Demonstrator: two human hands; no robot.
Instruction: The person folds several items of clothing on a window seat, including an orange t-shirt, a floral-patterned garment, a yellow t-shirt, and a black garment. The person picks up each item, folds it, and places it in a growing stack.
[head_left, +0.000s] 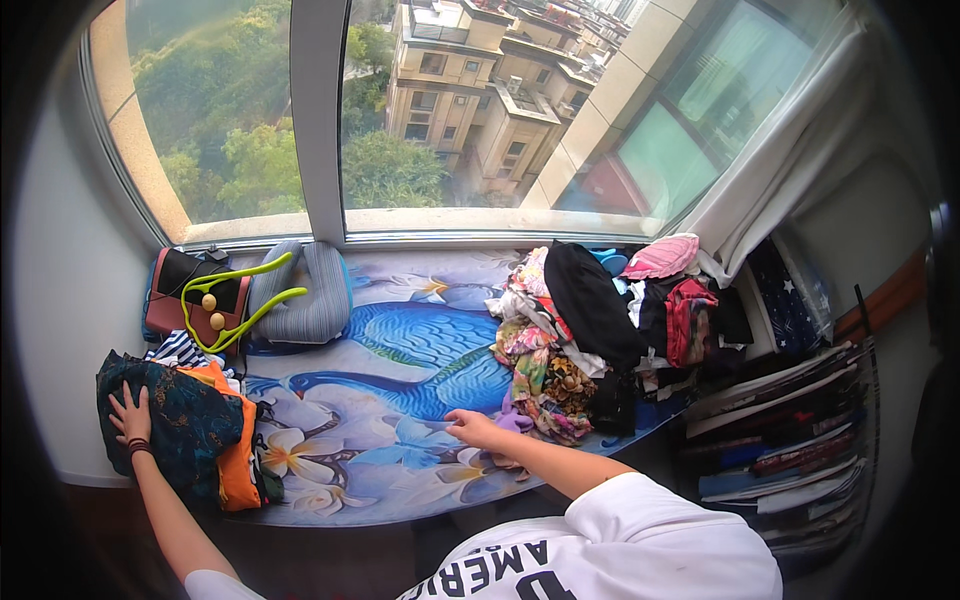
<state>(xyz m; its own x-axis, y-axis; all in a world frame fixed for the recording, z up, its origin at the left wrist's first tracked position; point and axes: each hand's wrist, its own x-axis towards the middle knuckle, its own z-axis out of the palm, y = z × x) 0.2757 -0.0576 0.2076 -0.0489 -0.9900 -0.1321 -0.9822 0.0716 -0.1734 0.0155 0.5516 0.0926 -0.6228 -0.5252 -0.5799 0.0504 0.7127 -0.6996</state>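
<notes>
My left hand (133, 417) lies flat, fingers spread, on a dark green patterned garment (184, 420) at the left end of the window seat. Under that garment, an orange garment (238, 450) and a blue-and-white striped cloth (169, 347) stick out. My right hand (472, 430) is over the peacock-print mat (322, 442), with its fingers loosely bent and nothing visible in them. Whether it touches the mat I cannot tell. Just right of it lies a heap of clothes, with a floral garment (529, 356), a black garment (589, 304) and a purple cloth (514, 420).
A grey striped neck pillow (304, 296) and a lime-green massager with two balls (274, 319) rest near a pink bag (171, 296). Pink and red folded items (688, 319) lie right. Hanging clothes (787, 457) fill the lower right. A white curtain (772, 150) hangs beside the window.
</notes>
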